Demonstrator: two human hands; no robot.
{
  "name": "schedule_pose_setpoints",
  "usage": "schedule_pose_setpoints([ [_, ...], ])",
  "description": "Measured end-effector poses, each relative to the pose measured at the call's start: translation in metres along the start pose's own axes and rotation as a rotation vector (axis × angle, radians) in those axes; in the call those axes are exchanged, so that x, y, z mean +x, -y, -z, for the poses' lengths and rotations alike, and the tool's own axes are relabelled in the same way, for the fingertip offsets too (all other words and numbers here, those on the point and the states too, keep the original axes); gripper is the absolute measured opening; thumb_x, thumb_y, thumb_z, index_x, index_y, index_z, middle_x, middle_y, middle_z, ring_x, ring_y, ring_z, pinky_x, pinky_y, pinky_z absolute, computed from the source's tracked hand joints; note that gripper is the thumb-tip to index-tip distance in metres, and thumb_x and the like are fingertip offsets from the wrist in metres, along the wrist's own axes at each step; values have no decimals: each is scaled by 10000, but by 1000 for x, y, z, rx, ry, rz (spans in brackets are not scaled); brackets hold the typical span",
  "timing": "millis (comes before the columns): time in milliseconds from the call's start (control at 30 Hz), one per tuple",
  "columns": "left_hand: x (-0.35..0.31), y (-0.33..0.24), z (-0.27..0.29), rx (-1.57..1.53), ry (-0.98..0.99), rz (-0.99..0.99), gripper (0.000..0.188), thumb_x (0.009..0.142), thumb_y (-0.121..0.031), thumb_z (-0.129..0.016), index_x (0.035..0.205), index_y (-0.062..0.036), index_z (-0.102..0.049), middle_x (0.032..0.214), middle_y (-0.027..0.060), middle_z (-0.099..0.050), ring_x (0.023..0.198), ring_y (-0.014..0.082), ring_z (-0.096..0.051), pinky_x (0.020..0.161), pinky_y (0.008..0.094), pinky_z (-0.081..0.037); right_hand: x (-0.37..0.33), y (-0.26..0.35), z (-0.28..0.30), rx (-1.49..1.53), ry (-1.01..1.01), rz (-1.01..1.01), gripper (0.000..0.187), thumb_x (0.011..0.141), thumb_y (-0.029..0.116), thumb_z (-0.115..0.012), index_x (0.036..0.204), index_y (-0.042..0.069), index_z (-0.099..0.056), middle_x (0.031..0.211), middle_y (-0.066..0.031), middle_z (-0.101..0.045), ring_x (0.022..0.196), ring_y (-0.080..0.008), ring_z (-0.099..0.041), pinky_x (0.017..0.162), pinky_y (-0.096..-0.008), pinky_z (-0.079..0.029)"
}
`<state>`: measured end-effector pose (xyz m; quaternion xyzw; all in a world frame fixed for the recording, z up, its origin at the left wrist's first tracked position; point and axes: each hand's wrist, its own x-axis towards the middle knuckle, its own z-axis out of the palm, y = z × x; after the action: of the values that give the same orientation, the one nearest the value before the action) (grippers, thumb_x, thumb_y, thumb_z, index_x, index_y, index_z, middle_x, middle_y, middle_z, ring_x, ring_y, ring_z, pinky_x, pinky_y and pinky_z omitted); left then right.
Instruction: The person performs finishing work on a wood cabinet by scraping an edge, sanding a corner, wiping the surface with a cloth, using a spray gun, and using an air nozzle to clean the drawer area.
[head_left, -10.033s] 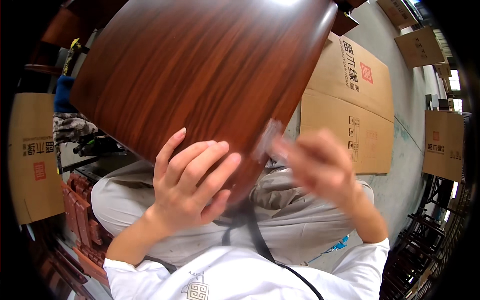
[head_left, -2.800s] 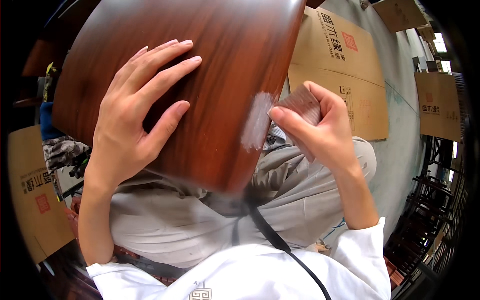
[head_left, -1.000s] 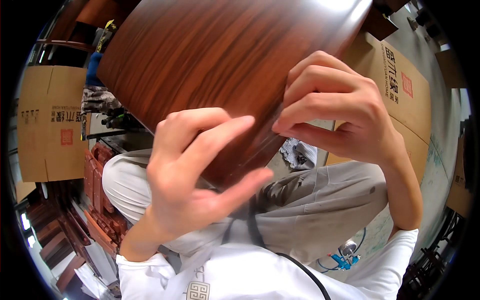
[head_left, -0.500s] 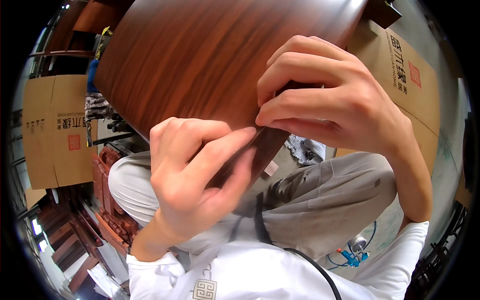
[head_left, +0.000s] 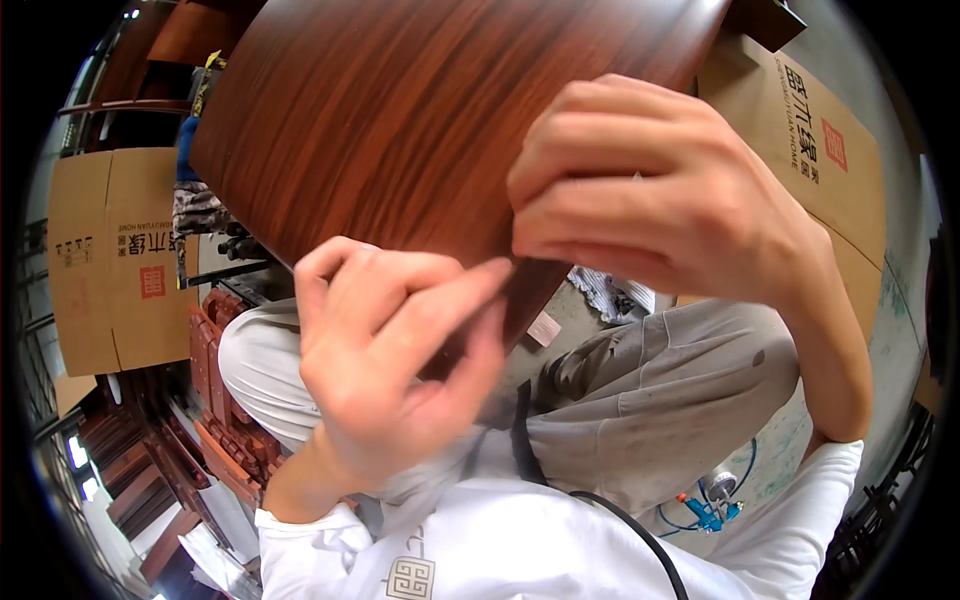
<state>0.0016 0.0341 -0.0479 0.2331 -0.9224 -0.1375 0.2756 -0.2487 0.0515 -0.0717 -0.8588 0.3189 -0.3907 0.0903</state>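
Observation:
A large glossy reddish-brown wooden panel point(head_left: 380, 130) with dark grain lies in front of me. My left hand point(head_left: 395, 340) is at its near edge, the index finger along the top and the thumb lower, with dark wood between them. Farther right along this edge, my right hand point(head_left: 650, 190) has its fingers curled and drawn together, tips close to the left fingertip. Whatever sits between the right fingers, if anything, is hidden. Both hands are slightly blurred.
Cardboard boxes stand at left point(head_left: 90, 260) and right point(head_left: 730, 120). Below the panel lie a striped cloth point(head_left: 610, 295) and a small pale block point(head_left: 543, 330). A blue spray gun point(head_left: 712, 515) with a hose is at lower right; reddish-brown wooden parts point(head_left: 215, 350) are stacked at left.
The right fingers have closed together more, covering the gap that showed between them. My left hand stays at nearly the same spot on the edge.

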Motion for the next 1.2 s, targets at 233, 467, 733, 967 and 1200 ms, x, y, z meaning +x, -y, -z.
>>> schedule_pose_setpoints([
  [233,1,-3,-1,-11,10,-24,349,670,91,-789,998,-26,-773,851,65,-652,744,242,-573,760,352,-457,-6,4,3,11,6,18,200,727,117,-815,879,27,-722,940,-74,-668,890,-289,-675,763,-405,-552],
  [467,1,-5,-2,1,29,-40,340,668,94,-785,989,-20,-783,845,65,-644,757,246,-583,792,391,-493,-12,6,2,-3,-8,1,186,735,117,-818,886,35,-745,929,-76,-679,887,-292,-674,778,-409,-563],
  [733,1,-4,-5,-23,20,-49,340,674,93,-782,993,-27,-778,833,56,-648,772,238,-613,886,435,-522,-16,8,2,-33,-30,1,192,706,112,-822,858,24,-743,922,-80,-687,877,-288,-682,785,-401,-587],
  [967,1,-3,-7,-25,11,-53,356,664,92,-780,996,-34,-778,825,49,-642,766,228,-611,892,448,-520,-15,8,3,-25,-22,-14,206,701,115,-817,876,23,-758,927,-79,-696,892,-289,-686,839,-415,-612],
  [1200,3,-1,-8,-21,26,-87,355,630,57,-809,968,-51,-786,829,28,-640,772,210,-606,901,446,-515,-22,13,7,-25,-12,-25,224,690,111,-816,892,25,-772,929,-84,-701,918,-294,-682,847,-445,-608],
])
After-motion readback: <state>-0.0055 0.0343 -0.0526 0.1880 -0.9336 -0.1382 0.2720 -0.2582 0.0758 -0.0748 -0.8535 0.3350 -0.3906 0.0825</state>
